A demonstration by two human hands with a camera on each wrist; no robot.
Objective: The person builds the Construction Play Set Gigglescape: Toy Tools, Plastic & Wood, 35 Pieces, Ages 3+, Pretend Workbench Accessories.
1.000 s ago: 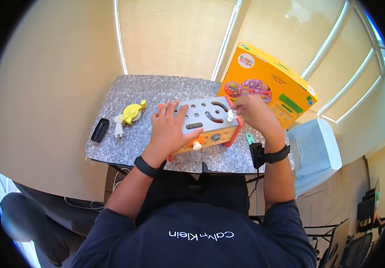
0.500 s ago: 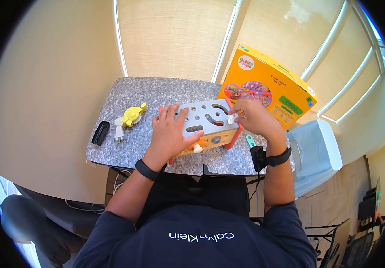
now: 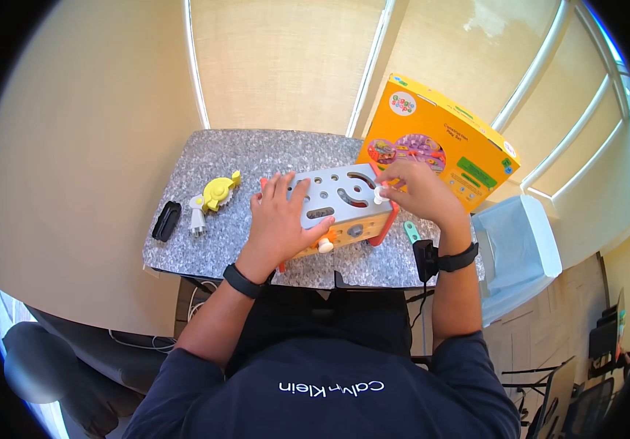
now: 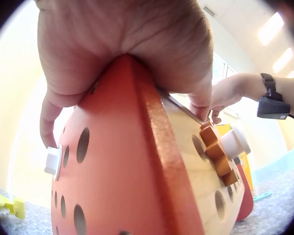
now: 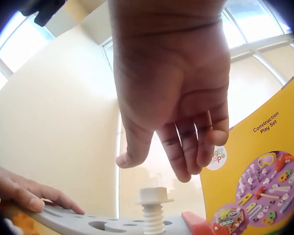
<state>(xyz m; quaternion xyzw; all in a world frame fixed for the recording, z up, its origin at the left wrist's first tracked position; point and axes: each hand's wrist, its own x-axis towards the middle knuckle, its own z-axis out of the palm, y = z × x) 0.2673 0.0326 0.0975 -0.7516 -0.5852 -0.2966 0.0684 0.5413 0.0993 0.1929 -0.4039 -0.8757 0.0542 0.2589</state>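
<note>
A toy workbench with a grey top plate (image 3: 337, 194), wooden front and red ends stands before me. My left hand (image 3: 275, 216) rests spread on its left part, thumb along the near edge. In the left wrist view it straddles the red end panel (image 4: 112, 161), one fingertip at a white bolt head (image 4: 53, 160). A white threaded bolt (image 5: 153, 208) stands upright at the plate's right end. Just above it hangs my right hand (image 5: 174, 98), thumb and fingers parted, apart from the bolt. An orange gear (image 4: 218, 154) with a white knob (image 4: 235, 143) sits on the front.
A yellow toy box (image 3: 439, 139) stands behind at the right. On the table's left lie a yellow-and-grey saw-like toy (image 3: 218, 193) and a black case (image 3: 166, 222). A teal strip (image 3: 411, 232) lies below the right wrist. A lined white bin (image 3: 516, 249) stands off the right edge.
My right fingers were at the bolt earlier and have shifted about its head; now they are spread off it. The left hand has stayed on the workbench.
</note>
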